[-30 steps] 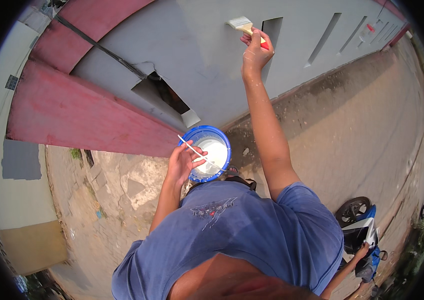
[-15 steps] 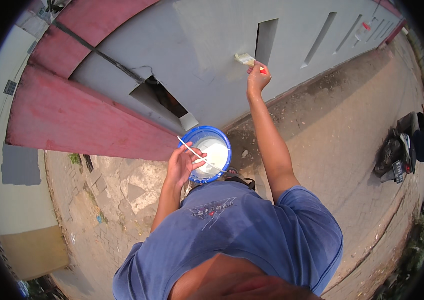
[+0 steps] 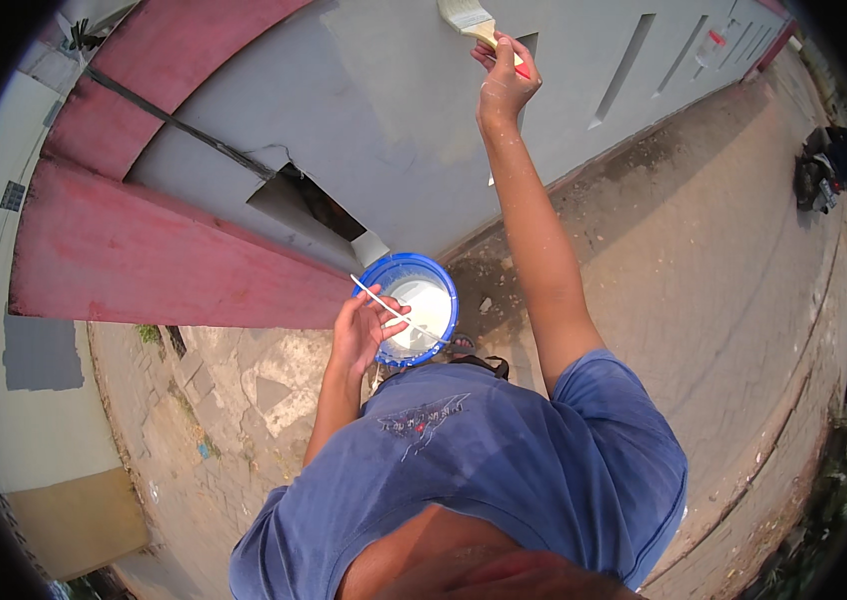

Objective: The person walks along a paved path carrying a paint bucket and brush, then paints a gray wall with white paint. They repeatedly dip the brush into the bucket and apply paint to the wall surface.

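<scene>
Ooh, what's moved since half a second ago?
The right hand has lifted the paintbrush higher along the grey wall. The motorbike at the picture's right has moved upward and farther away. Nothing was picked up or let go: the right hand still has the brush, and the left hand still holds the white handle of the blue bucket.

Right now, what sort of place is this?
Outdoors, probably a lane or yard beside a building: sunlit paved ground, a pale grey wall with narrow slots, and what looks like a motorbike at the far right.
</scene>
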{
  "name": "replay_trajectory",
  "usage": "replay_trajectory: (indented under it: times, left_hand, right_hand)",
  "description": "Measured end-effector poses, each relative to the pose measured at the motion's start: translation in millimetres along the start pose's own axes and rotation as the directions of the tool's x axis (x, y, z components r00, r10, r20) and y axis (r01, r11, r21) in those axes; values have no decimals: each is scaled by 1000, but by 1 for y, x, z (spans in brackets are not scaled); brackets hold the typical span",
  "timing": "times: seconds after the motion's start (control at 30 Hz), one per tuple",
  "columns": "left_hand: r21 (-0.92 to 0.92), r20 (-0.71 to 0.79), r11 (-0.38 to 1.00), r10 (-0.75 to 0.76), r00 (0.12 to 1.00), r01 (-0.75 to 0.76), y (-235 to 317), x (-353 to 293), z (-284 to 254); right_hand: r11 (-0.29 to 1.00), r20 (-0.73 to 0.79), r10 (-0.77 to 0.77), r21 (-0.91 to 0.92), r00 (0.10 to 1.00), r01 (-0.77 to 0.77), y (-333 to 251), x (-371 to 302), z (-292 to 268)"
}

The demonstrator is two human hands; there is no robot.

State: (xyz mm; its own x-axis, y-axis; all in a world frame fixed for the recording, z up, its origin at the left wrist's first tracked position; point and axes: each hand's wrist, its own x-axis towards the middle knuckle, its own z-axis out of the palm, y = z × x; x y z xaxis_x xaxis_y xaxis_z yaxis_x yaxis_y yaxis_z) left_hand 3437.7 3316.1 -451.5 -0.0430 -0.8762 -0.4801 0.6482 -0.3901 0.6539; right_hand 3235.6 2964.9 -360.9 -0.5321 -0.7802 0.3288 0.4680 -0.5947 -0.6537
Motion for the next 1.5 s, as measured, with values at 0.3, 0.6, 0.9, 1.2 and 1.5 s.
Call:
replay_trajectory:
  times: [0.3, 0.6, 0.9, 1.2, 1.5]
  left_hand:
    - [-14, -23, 1000, 0, 1000, 0, -5, -3, -9]
    - [9, -20, 1000, 8, 1000, -8, -3, -4, -8]
    - [0, -26, 1000, 9, 1000, -9, -3, -5, -9]
    - [20, -10, 1000, -15, 1000, 15, -3, 0, -11]
    - [-27, -52, 1000, -9, 999, 7, -5, -2, -16]
  right_hand:
    - [917, -191, 172, -326, 966, -228, 13, -22, -53]
    - [998, -46, 2, 63, 999, 1, -2, 73, 0]
    - [817, -418, 251, -392, 873, -423, 47, -32, -105]
    - [995, 39, -26, 97, 999, 22, -26, 40, 8]
    - [908, -168, 309, -239, 936, -343, 64, -81, -106]
